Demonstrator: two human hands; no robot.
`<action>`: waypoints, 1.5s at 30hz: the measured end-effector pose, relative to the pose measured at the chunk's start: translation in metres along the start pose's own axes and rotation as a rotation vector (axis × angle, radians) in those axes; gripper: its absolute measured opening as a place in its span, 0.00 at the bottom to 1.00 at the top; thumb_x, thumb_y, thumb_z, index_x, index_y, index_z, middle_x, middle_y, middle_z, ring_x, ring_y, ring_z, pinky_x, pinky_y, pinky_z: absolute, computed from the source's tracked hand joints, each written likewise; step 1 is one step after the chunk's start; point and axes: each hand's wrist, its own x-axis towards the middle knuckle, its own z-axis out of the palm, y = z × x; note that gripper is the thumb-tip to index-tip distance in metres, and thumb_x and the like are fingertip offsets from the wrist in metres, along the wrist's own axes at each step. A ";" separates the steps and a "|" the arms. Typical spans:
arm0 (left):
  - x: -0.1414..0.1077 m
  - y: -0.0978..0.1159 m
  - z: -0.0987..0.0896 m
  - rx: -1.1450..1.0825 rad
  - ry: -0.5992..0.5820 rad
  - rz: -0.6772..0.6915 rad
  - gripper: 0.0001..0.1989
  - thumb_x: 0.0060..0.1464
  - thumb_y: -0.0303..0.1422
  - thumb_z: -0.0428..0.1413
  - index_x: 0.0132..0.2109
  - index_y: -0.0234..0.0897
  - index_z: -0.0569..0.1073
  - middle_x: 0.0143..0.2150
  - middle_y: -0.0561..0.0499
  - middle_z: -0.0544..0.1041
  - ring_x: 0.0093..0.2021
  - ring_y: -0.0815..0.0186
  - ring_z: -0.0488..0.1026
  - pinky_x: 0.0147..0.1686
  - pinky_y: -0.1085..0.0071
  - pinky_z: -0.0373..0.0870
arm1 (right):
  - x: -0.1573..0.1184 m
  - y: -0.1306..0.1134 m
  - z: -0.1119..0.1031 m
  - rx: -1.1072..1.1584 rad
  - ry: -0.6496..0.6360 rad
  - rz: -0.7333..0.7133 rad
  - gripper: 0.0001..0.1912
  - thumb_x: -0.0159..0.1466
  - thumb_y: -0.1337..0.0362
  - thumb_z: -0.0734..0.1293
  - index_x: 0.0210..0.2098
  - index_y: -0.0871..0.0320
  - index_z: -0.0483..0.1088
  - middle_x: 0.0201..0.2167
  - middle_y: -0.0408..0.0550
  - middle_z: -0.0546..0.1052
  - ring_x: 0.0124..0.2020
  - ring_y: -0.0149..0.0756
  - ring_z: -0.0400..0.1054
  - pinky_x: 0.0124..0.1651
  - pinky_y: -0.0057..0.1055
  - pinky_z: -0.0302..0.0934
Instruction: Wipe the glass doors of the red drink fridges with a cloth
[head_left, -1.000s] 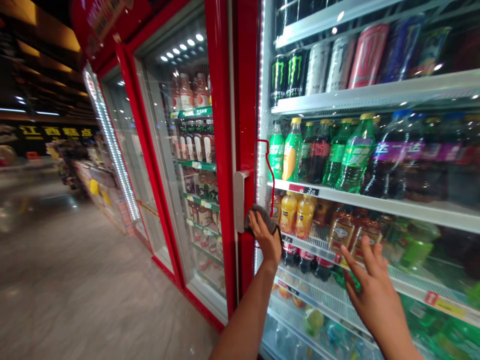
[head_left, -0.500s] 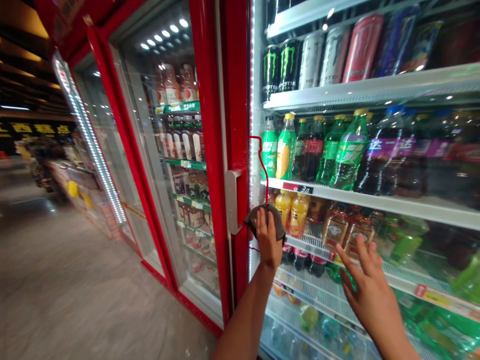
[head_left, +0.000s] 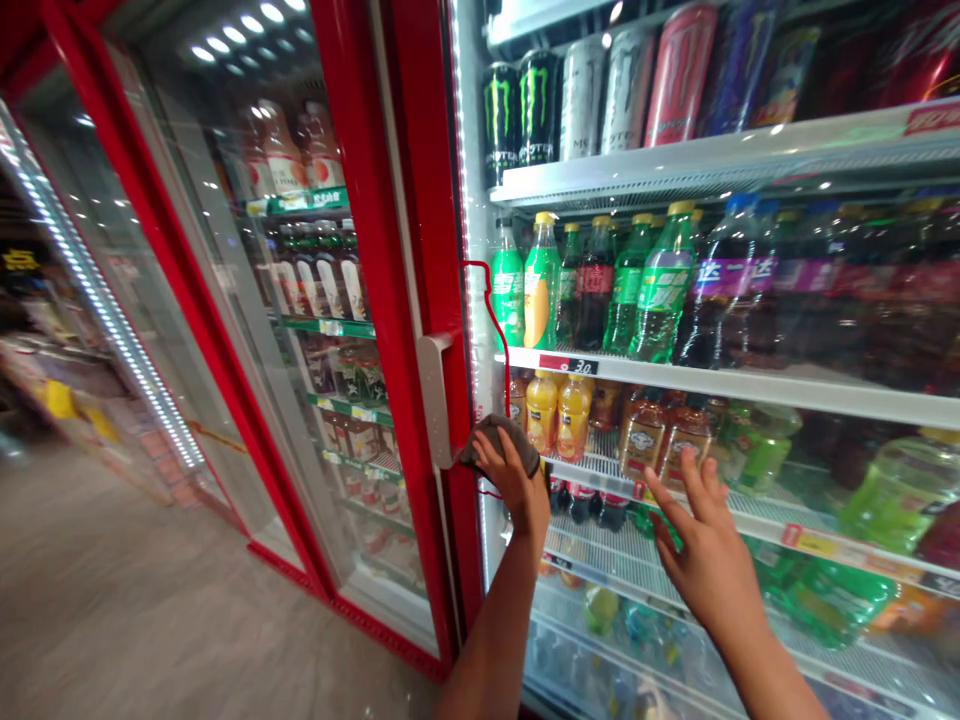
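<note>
Pressed flat over a dark grey cloth point(head_left: 491, 440), my left hand point(head_left: 514, 475) is on the glass door near its red frame point(head_left: 431, 230). A white door handle point(head_left: 436, 400) is just left of the cloth. My right hand point(head_left: 701, 540) has its fingers spread before the glass, with nothing in it; whether it touches the glass I cannot tell. Behind the glass, orange juice bottles point(head_left: 574, 415) stand right of the cloth, and brown-labelled bottles point(head_left: 643, 435) are beyond my right fingertips.
Shelves hold energy drink cans point(head_left: 538, 105) above and green soda bottles point(head_left: 664, 285) in the middle. More red-framed cooler doors point(head_left: 127, 200) line the left. Grey floor point(head_left: 150, 590) shows at lower left.
The view has shifted right, so the cooler and both hands sit further left in the frame. The cloth under my left hand stays near the handle, and my right hand remains spread.
</note>
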 end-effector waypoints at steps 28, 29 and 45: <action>-0.053 -0.034 0.000 -0.006 -0.155 0.124 0.39 0.56 0.27 0.60 0.71 0.38 0.56 0.76 0.34 0.48 0.75 0.40 0.43 0.67 0.35 0.50 | -0.067 0.024 -0.013 -0.053 -0.137 0.122 0.41 0.68 0.73 0.59 0.75 0.46 0.40 0.76 0.51 0.41 0.75 0.55 0.35 0.68 0.61 0.55; -0.040 -0.026 0.002 -0.002 -0.120 0.091 0.41 0.58 0.29 0.57 0.74 0.36 0.49 0.76 0.31 0.42 0.75 0.39 0.38 0.67 0.34 0.47 | -0.070 0.026 -0.013 -0.059 -0.144 0.140 0.41 0.68 0.73 0.59 0.75 0.46 0.38 0.76 0.51 0.41 0.75 0.55 0.34 0.68 0.61 0.55; -0.062 0.067 0.020 0.116 -0.243 0.250 0.44 0.50 0.31 0.67 0.71 0.36 0.58 0.75 0.28 0.45 0.75 0.37 0.37 0.67 0.33 0.45 | -0.090 0.072 -0.056 -0.013 -0.195 0.198 0.43 0.67 0.73 0.58 0.75 0.43 0.37 0.76 0.47 0.39 0.75 0.51 0.33 0.69 0.58 0.55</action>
